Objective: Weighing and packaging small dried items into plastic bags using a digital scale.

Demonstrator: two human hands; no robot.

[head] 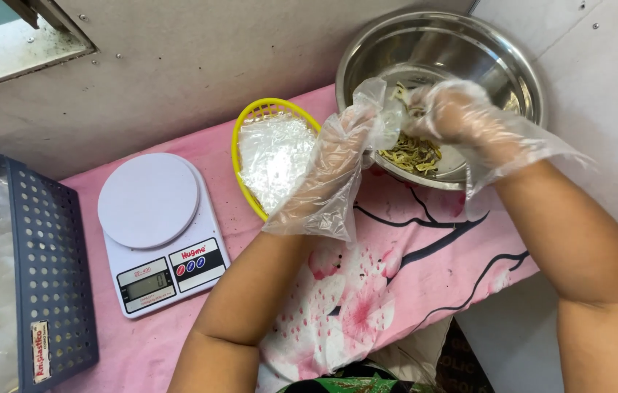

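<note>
Both my hands wear loose clear plastic gloves. My left hand (353,142) holds a small clear plastic bag (380,109) at the near rim of a large steel bowl (513,65). My right hand (451,113) reaches into the bowl with fingers pinched on pale yellowish dried strips (411,153), right beside the bag's mouth. More of these strips lie in a heap on the bowl's bottom.
A yellow oval basket (240,138) with clear plastic bags stands left of the bowl. A white digital kitchen scale (152,225) sits further left on the pink flowered cloth (367,291). A dark blue perforated crate (47,276) stands at the left edge.
</note>
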